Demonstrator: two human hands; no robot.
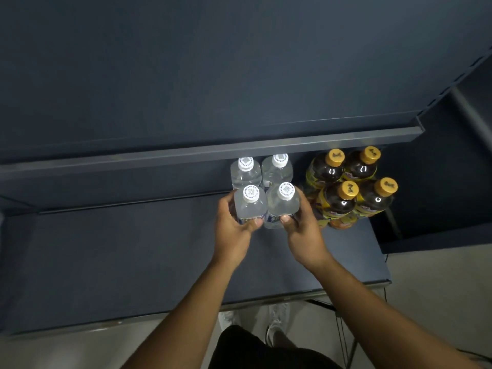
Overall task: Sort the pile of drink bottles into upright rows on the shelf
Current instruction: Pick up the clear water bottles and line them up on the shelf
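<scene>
On the dark blue shelf [133, 249] several clear water bottles with white caps stand upright in two rows. My left hand [234, 227] is wrapped around the front left water bottle [250, 202]. My right hand [300, 230] grips the front right water bottle [283, 201]. Two more water bottles [262, 170] stand just behind them. To the right, several dark tea bottles [351, 182] with yellow caps stand upright in a tight block, close to my right hand.
An upper shelf [213, 150] overhangs the back of the bottles. The lower shelf ends at its right edge [383, 262] just past the tea bottles. A metal frame [343, 334] stands on the pale floor below, by my shoes.
</scene>
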